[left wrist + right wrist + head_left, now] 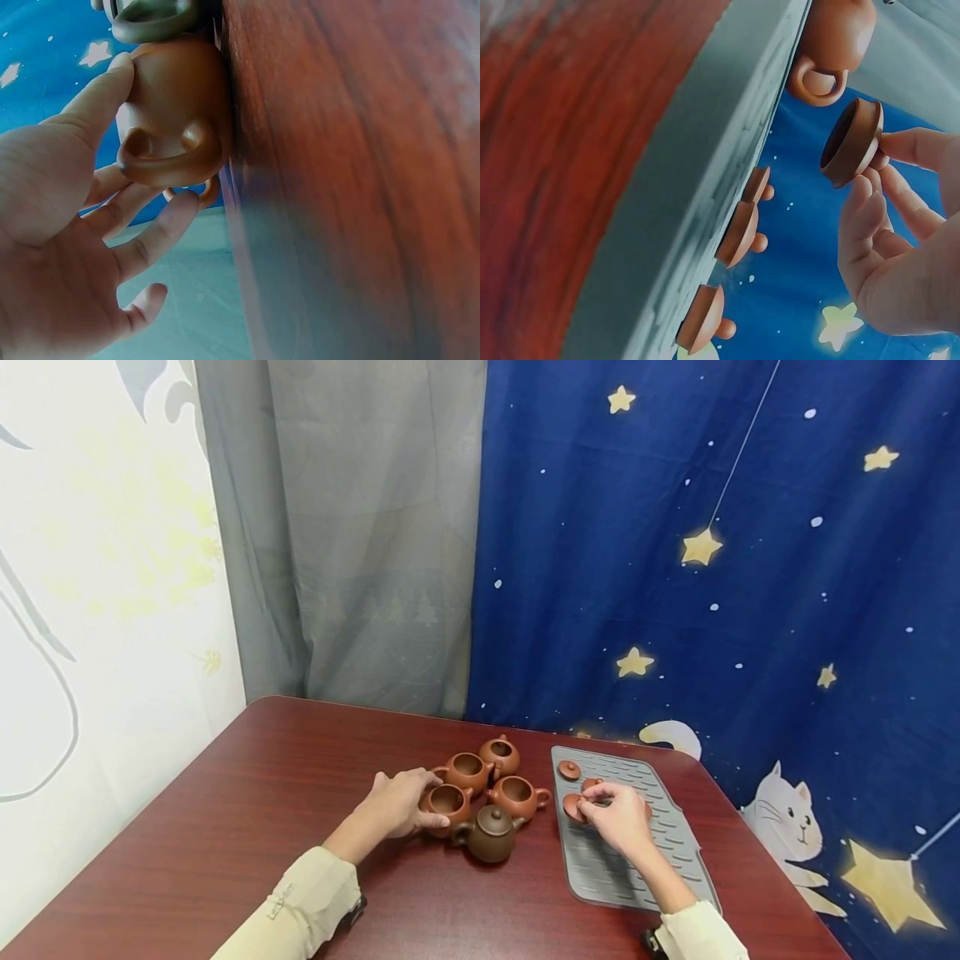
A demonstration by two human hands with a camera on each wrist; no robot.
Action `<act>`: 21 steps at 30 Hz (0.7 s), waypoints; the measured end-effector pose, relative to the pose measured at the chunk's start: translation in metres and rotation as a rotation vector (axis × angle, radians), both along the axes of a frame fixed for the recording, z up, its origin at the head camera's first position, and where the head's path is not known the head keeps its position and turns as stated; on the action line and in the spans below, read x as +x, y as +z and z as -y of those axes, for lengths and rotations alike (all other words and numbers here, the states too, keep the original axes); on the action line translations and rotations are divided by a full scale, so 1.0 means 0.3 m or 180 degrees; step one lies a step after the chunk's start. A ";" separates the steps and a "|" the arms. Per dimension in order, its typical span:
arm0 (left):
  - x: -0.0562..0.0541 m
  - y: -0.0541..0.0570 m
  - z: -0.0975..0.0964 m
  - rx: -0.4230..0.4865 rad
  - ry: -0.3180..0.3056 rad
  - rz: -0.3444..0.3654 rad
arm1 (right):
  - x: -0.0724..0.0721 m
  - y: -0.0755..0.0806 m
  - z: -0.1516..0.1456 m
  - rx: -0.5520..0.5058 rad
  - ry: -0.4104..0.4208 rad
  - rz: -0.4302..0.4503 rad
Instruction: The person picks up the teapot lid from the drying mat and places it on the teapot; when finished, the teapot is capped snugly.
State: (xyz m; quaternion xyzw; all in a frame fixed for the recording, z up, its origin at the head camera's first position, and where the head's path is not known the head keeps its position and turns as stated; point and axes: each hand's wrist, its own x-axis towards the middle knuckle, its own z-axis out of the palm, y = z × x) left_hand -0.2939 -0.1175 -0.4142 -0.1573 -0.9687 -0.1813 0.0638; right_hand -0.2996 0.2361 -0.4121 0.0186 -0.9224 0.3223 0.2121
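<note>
My left hand [399,803] holds a lidless reddish-brown clay teapot [180,94] by its sides, thumb near the rim and fingers on the opposite side. Its loop handle [169,161] points toward the palm. Close beside it stands a dark brown teapot [491,842] with its lid on. Over the grey mat, my right hand [621,818] pinches a reddish-brown lid [855,141] by its knob. That lid is tilted and held up off the mat, its hollow underside facing away from the palm.
Several more lidless teapots cluster behind, including a rear one [510,767], a middle one [468,783] and a right one [519,810]. Other lids lie knob up on the grey mat [600,868]: one at the back [569,770], others partly behind the right hand. Curtains hang beyond the table [225,827].
</note>
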 end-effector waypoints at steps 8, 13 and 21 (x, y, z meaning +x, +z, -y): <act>0.001 0.000 0.001 0.0014 0.0000 -0.0014 | 0.011 0.013 0.014 -0.0129 0.0110 -0.0050; 0.000 -0.001 0.001 0.0036 -0.0001 -0.0017 | 0.013 0.015 0.026 -0.0187 0.0285 -0.0031; -0.004 -0.008 0.001 0.0072 -0.0003 -0.0017 | 0.010 0.014 0.035 -0.0221 0.0353 -0.0095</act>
